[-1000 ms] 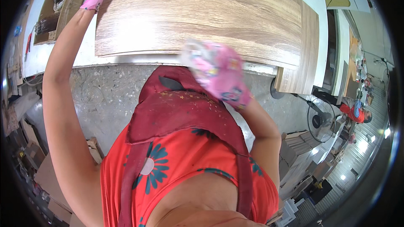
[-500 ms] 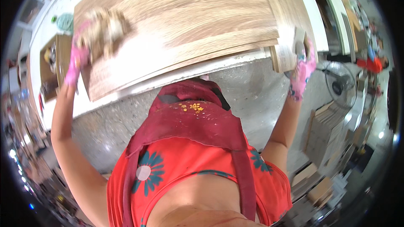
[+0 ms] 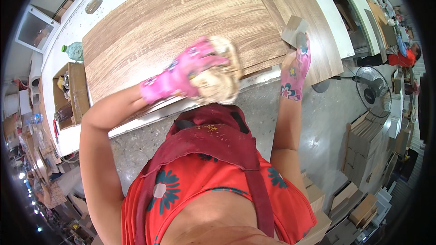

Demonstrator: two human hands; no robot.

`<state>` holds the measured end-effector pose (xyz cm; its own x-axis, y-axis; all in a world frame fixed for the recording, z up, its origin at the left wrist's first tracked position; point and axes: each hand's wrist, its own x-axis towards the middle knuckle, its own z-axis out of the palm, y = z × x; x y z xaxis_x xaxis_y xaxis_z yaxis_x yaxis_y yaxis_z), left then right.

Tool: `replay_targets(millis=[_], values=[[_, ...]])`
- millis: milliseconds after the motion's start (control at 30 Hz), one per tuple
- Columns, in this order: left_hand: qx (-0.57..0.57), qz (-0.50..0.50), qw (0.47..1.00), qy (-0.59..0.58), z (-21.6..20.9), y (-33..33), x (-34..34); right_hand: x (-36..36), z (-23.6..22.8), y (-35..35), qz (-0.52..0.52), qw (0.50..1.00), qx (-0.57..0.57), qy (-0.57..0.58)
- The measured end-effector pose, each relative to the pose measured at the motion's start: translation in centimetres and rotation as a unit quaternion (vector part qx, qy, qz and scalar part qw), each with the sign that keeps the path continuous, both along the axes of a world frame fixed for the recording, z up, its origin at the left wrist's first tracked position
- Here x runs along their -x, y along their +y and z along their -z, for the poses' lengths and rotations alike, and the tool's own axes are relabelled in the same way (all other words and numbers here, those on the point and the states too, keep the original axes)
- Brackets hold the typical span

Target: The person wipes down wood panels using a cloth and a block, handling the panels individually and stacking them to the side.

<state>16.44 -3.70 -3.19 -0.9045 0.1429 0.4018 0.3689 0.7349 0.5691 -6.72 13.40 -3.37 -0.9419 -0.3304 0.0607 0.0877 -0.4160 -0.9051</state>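
Note:
My left hand (image 3: 181,75), in a pink flowered glove, is closed on a crumpled cream rag (image 3: 218,75). The rag lies at the near edge of a large wood-grain board (image 3: 181,13), slightly blurred by motion. Farther right, my right hand (image 3: 297,66), gloved the same way, grips a small greyish block (image 3: 294,29). That block is over the right end of the large board, where it meets a second wood-grain board (image 3: 313,13). What the block is made of I cannot tell.
The boards rest on a white worktable (image 3: 50,63). At its left stand a cardboard box (image 3: 77,95) with small items and a green bottle (image 3: 73,51). A floor fan (image 3: 370,90) and stacked panels (image 3: 363,145) stand at right. Another person (image 3: 404,59) is farther off.
My left hand has swept the rag from the board's left end rightward and nearer to me. My right hand has shifted left with the block.

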Motion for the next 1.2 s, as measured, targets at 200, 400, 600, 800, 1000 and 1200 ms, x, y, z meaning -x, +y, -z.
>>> replay_targets(millis=[200, 400, 600, 800, 1000, 1200], values=[[-0.081, -0.007, 0.995, -0.058, -3.4, 4.2, 13.2, 1.8, 2.8, 5.5, 0.026, 0.670, -0.605, 0.430], [-0.075, -0.009, 0.997, -0.011, -4.1, 8.0, 16.8, 0.4, 3.7, 9.3, 0.214, 0.609, -0.685, 0.339], [-0.063, -0.038, 0.995, 0.066, -2.6, 6.7, 7.2, -3.2, 0.0, 4.2, 0.269, 0.698, -0.513, 0.420], [-0.069, -0.192, 0.972, 0.116, -2.5, 4.1, -12.1, -6.7, -1.6, -3.9, 0.005, 0.942, -0.247, 0.229], [-0.205, -0.554, 0.806, -0.026, -3.4, 3.8, -28.1, -6.3, -1.4, -5.4, -0.063, 0.939, -0.275, 0.197], [-0.421, -0.646, 0.629, 0.100, -1.5, -2.8, -32.5, -6.8, -2.3, -5.5, -0.062, 0.932, -0.269, 0.235]])
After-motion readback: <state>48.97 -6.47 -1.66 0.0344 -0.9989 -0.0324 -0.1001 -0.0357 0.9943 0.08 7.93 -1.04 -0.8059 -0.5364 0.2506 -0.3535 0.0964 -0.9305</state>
